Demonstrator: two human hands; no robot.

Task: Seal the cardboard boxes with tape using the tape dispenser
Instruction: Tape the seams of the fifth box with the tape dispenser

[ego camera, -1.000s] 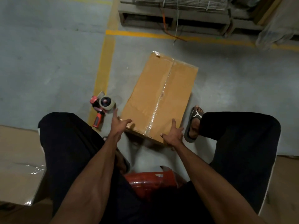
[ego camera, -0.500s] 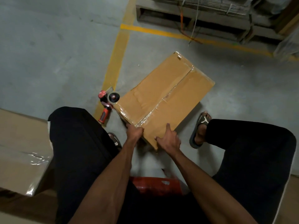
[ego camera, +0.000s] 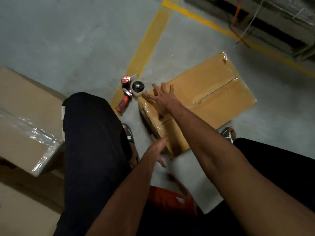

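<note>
A brown cardboard box [ego camera: 209, 92] lies flat on the grey floor, its centre seam covered with clear tape. A red tape dispenser [ego camera: 131, 92] with a roll of tape lies on the floor just left of the box's near corner. My right hand [ego camera: 162, 97] stretches across the box's near left corner with fingers spread, the fingertips close to the tape roll. My left hand [ego camera: 157, 149] lies flat against the box's near side, fingers straight.
A taped cardboard box [ego camera: 25, 120] sits at the left beside my left knee. Yellow floor lines [ego camera: 150, 41] run past the dispenser. A wooden pallet [ego camera: 272, 23] stands at the top right. A red stool [ego camera: 170, 200] is under me, and my sandalled feet flank the box.
The box has turned clockwise on the floor. My right hand left the near edge and reached across toward the dispenser. My left hand dropped to the box's near side.
</note>
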